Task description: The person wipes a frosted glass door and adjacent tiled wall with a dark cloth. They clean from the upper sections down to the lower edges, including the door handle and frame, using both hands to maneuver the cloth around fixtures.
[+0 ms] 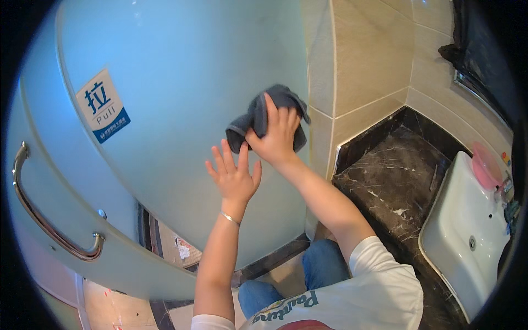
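My right hand (pixel 277 134) presses a dark grey cloth (pixel 284 97) against the frosted glass panel (pixel 181 70), close to where the glass meets the tiled wall. The cloth is bunched, with a folded end sticking out to the left and its hem hanging past my fingers. Lower and to the left, my left hand (pixel 235 177) is spread with fingers apart on or just before the glass, holding nothing. Its index fingertip is near the cloth's lower edge; whether they touch I cannot tell. A thin bracelet (pixel 229 218) circles my left wrist.
At left is a glass door with a curved metal handle (pixel 45 231) and a sign (pixel 103 106) bearing writing. A dark marble counter (pixel 392 177) holds a white washbasin (pixel 458 231) with a pink plastic basin (pixel 486 165) at its rim. White scraps (pixel 181 249) lie on the floor beyond the glass.
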Action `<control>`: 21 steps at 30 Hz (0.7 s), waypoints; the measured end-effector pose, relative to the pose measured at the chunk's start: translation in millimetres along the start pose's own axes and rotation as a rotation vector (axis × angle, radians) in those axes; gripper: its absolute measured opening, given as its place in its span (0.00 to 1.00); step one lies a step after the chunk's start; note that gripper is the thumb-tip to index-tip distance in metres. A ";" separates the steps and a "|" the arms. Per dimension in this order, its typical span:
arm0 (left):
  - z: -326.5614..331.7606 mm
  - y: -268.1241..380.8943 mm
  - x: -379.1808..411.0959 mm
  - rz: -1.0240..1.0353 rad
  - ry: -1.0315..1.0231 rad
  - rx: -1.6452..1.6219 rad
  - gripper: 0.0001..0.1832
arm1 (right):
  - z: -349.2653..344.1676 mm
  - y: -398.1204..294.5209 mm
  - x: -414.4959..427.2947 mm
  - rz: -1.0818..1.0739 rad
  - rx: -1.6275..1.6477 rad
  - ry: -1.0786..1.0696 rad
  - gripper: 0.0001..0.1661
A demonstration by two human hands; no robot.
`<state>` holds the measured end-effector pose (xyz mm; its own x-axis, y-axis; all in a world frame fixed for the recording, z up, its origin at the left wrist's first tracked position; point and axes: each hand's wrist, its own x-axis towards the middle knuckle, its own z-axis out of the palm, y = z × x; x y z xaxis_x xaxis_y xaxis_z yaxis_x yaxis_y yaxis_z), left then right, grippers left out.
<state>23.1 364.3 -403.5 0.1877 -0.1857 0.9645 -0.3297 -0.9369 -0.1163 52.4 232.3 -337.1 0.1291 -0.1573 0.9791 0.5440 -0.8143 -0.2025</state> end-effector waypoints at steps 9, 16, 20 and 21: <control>5.1 6.8 0.6 0.006 0.018 0.121 0.28 | 6.9 16.4 151.0 0.036 -0.109 0.215 0.49; 1.4 7.1 -2.0 -0.005 0.001 0.164 0.28 | 1.0 31.1 20.6 0.165 -0.156 0.075 0.54; -0.5 1.3 -4.9 0.012 -0.009 0.187 0.27 | 8.1 44.6 -105.0 0.326 -0.131 -0.085 0.59; -2.4 0.7 -3.4 0.015 -0.001 0.185 0.27 | 10.9 51.5 -145.1 0.410 -0.139 -0.200 0.60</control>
<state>19.9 365.0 -406.3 0.1854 -0.2002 0.9620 -0.1568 -0.9725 -0.1722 70.7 219.3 -489.7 0.4743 -0.3822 0.7931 0.3002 -0.7767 -0.5538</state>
